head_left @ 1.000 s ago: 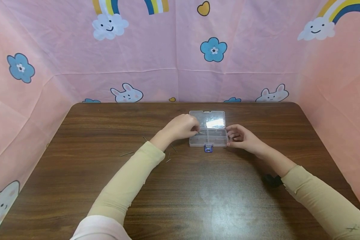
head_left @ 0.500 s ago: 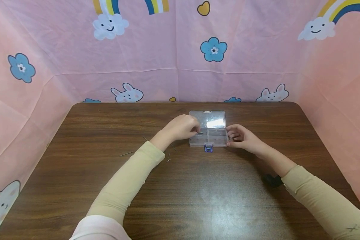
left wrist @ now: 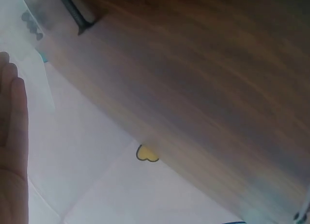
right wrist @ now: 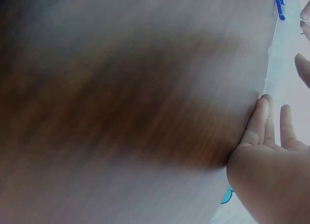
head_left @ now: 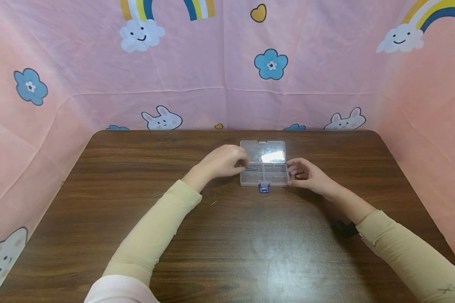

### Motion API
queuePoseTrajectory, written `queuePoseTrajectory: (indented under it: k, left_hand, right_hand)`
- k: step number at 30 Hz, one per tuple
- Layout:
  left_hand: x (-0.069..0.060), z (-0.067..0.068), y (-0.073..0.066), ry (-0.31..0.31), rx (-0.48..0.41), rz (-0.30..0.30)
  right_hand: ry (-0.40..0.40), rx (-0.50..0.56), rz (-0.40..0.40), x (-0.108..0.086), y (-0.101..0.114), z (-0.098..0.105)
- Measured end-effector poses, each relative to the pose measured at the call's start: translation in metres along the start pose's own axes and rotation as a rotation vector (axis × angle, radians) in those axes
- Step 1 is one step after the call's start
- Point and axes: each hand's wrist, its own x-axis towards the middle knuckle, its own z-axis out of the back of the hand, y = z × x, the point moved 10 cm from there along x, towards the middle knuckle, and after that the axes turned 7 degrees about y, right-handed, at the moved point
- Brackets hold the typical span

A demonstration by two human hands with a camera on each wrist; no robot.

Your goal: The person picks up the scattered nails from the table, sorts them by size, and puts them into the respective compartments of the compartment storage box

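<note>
A clear plastic compartment box [head_left: 276, 178] stands towards the back of the table, its lid [head_left: 263, 148] tipped back and its blue latch [head_left: 264, 188] hanging at the front. My left hand [head_left: 221, 162] is over its left rear compartment. Thumb and finger pinch one end of a thin nail [head_left: 252, 168]; another may lie beside it, too small to tell. My right hand [head_left: 311, 177] holds the box's right end, thumb at the front corner, fingers at the back. In the right wrist view the fingers [right wrist: 264, 120] lie against the box's side.
Several loose nails [head_left: 220, 187] lie scattered on the brown table [head_left: 212, 252], partly behind the left forearm. One dark flared-head nail [left wrist: 73, 11] shows in the left wrist view. A black object [head_left: 345, 228] sits beside the right sleeve. Pink printed cloth [head_left: 197, 63] surrounds the table.
My left hand has drawn back slightly to the left, showing more of the nail's length inside the compartment. My right hand keeps its place on the box.
</note>
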Motion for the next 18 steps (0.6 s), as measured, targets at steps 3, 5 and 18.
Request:
queuePoseTrajectory:
  k: [3,5,18]
  left_hand:
    - [-0.006,0.002,0.0,-0.005,-0.005,-0.004]
    - [-0.009,0.001,-0.001,-0.006,-0.007,-0.009]
    - [-0.033,-0.004,0.01,0.005,-0.021,0.024]
  right_hand:
    - [0.003,-0.001,0.001,0.0,0.0,0.0]
    - [0.003,-0.003,-0.001,0.0,0.0,0.0]
    - [-0.002,-0.008,0.001,0.001,0.0,0.0]
